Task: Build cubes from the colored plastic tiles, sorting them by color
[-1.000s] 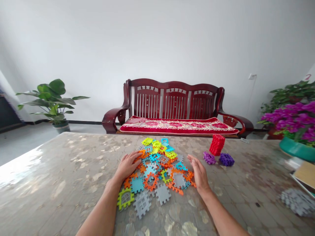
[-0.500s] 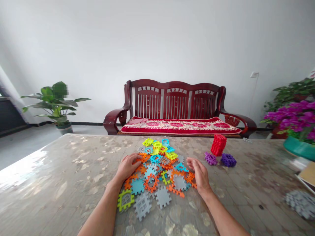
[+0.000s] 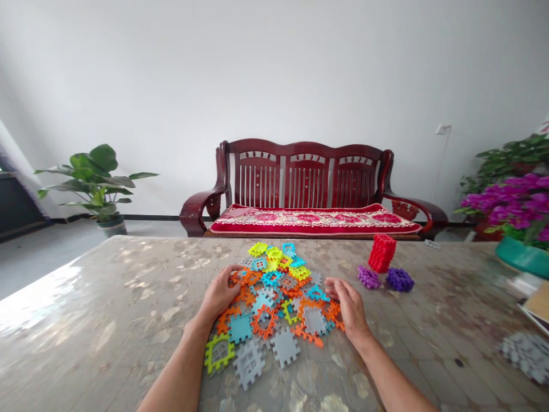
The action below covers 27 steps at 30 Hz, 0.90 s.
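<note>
A heap of flat interlocking plastic tiles in orange, blue, yellow-green and grey lies on the table between my hands. At the heap's left edge, my left hand (image 3: 221,292) has its fingers and thumb around the edge of an orange tile (image 3: 249,277). My right hand (image 3: 348,303) rests on its side at the heap's right edge, fingers loosely curved, with nothing visible in it. Beside it lie a blue tile (image 3: 316,293) and a grey square tile (image 3: 314,320). Closer to me are a grey window tile (image 3: 249,364) and a yellow-green framed tile (image 3: 219,353).
Right of the heap stand a red stack of tiles (image 3: 382,253), a light purple stack (image 3: 368,277) and a dark purple stack (image 3: 400,280). Grey tiles (image 3: 525,356) sit at the table's right. Beyond the table (image 3: 107,320) is a wooden bench (image 3: 304,180).
My left fingers have drawn back slightly to the left, showing more of the orange tile. My right hand has barely moved. The view has shifted very little.
</note>
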Available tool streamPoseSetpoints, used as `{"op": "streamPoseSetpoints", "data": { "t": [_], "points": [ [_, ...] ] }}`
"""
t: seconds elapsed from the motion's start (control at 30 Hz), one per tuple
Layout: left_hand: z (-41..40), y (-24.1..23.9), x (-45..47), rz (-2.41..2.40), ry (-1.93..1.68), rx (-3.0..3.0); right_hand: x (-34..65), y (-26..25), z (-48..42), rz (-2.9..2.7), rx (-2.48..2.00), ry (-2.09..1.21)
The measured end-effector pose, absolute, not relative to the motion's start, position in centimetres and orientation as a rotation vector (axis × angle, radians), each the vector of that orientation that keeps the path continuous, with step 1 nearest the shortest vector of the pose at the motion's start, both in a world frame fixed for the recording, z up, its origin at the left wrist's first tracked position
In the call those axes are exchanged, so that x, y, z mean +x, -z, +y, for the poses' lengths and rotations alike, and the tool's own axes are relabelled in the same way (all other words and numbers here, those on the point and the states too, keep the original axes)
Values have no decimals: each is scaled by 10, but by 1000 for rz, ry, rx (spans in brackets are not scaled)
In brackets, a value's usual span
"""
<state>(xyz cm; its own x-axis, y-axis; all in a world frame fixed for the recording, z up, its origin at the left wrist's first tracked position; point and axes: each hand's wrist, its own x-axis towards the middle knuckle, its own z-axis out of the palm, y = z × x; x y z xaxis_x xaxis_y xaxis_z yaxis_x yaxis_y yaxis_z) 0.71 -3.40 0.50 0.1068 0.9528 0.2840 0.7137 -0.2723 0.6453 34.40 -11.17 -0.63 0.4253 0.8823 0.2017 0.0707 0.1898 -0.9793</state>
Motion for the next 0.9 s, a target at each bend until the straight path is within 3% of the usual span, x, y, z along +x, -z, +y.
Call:
{"op": "streamPoseSetpoints", "data": {
  "t": [0.47,0.9],
  "points": [
    [-28,4,5,1613,-1158,1944,344,3,-113,-971,-1262,-751],
    [-22,13,0,1661,-1091,2065,344,0,-118,-971,-1233,-782]
  ]
}}
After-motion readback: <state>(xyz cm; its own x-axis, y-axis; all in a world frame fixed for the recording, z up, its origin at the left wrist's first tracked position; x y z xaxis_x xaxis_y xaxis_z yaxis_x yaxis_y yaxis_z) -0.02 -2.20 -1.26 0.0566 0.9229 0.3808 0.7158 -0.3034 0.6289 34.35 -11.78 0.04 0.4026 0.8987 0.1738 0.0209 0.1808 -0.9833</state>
